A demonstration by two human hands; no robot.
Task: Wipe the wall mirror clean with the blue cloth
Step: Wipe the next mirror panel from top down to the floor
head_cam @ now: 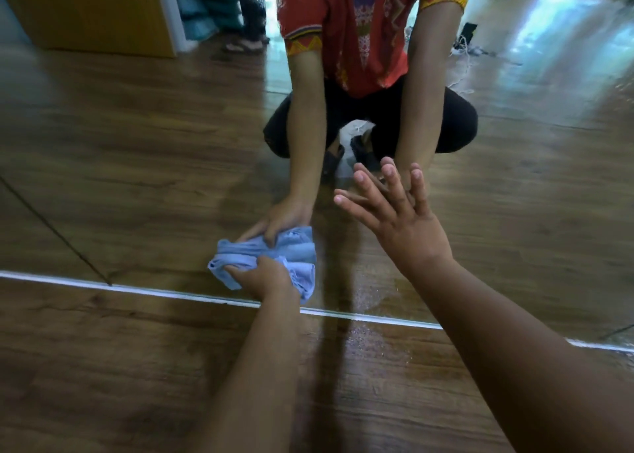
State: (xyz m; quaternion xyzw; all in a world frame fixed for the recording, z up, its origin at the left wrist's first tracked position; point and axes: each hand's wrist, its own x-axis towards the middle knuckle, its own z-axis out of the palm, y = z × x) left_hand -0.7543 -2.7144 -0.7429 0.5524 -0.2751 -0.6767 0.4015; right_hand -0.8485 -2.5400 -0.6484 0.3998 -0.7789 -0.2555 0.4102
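- Head view: left hand [264,277] grips the bunched blue cloth [302,274] against the wall mirror [137,178] by its bottom edge.
- Right hand [398,219], fingers spread, braces on the glass.
- Best to press evenly and overlap strokes along that edge.

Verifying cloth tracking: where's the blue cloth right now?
Head view, left of centre: the blue cloth is bunched in the left hand against the mirror, just above its bottom edge, lower left of the right hand.

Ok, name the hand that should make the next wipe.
Left. The left hand grips the blue cloth low against the mirror; the right hand is open, fingers spread, holding nothing.
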